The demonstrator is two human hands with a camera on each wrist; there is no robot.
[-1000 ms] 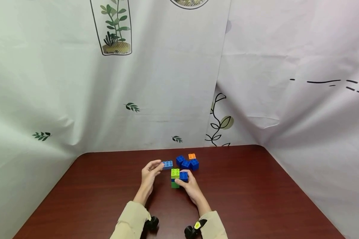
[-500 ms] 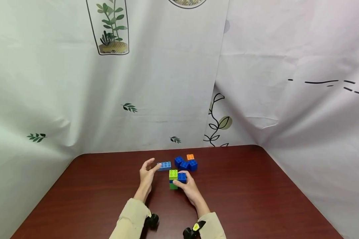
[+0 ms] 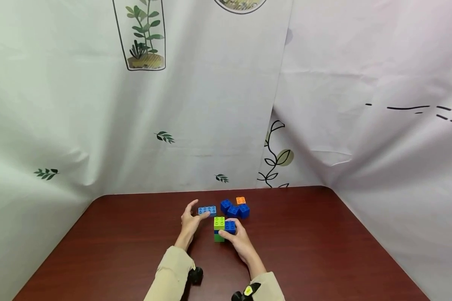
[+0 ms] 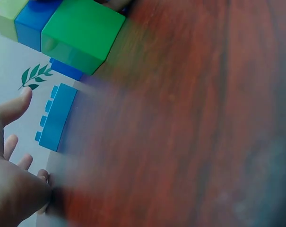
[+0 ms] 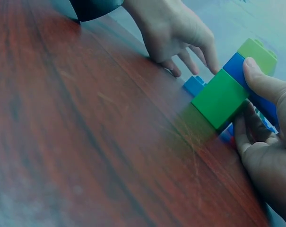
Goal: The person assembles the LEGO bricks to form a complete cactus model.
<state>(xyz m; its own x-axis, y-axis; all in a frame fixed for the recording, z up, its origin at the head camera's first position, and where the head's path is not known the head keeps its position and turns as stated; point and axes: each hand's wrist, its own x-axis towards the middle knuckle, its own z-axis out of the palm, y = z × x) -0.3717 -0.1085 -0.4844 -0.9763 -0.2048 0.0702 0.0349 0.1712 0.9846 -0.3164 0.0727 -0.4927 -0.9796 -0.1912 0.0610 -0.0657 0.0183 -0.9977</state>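
My right hand (image 3: 240,239) grips a small stack of toy building bricks: a green brick (image 3: 219,238) at the bottom, a dark blue brick (image 3: 230,227) jutting right in the middle, and a lime brick (image 3: 219,222) on top. Its thumb presses the near side, with the fingers behind partly hidden. Just beyond the stack, to its left, a light blue brick (image 3: 206,209) lies on the table, studs up. Around that brick my left hand (image 3: 190,221) is spread, thumb in front and fingers to the left; the left wrist view shows the brick (image 4: 58,117) apart from the fingers.
Several dark blue bricks (image 3: 226,205) and an orange brick (image 3: 240,200) sit in a cluster behind the stack. The dark red table (image 3: 324,251) ends at a printed white cloth (image 3: 218,104). Black wrist cameras (image 3: 196,276) are strapped at both sleeves.
The thumb and fingers of my left hand have spread apart, and the thumb has shifted right along the light blue brick's front, uncovering its left end. My right hand keeps holding the stack.
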